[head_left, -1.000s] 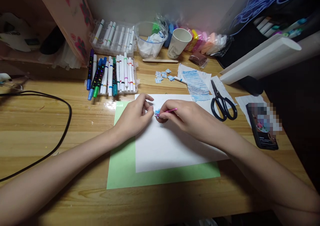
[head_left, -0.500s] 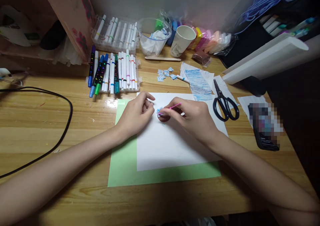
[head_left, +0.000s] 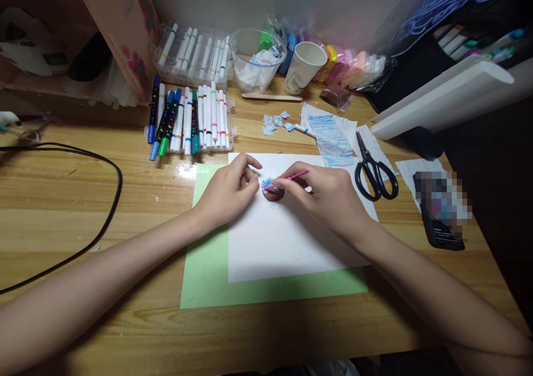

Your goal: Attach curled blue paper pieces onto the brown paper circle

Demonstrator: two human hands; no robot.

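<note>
Between the thumb and fingers of my right hand (head_left: 333, 198) is a thin pink stick-shaped tool (head_left: 298, 174). Its lower end touches a small round brown piece (head_left: 273, 196) topped with blue-and-white bits (head_left: 267, 182). Just left of that piece, my left hand (head_left: 227, 192) rests on its side, index finger reaching out and the others loosely curled, with nothing visible in it. Under both hands lies a white sheet (head_left: 266, 254), which overlaps a green sheet (head_left: 208, 287). Farther back are small cut blue-striped paper squares (head_left: 272, 121).
Black-handled scissors (head_left: 372, 173) and blue-coloured paper (head_left: 331, 137) lie right. Markers (head_left: 189, 120) in a case, a clear tub (head_left: 256, 76), a paper cup (head_left: 305, 68) and a wooden stick (head_left: 271, 97) line the back. A phone (head_left: 443, 231) is far right, a black cable (head_left: 116, 192) left.
The pink tool has shifted slightly and lies at a flatter slant, with more of the blue-and-white bits showing. My left hand has barely moved.
</note>
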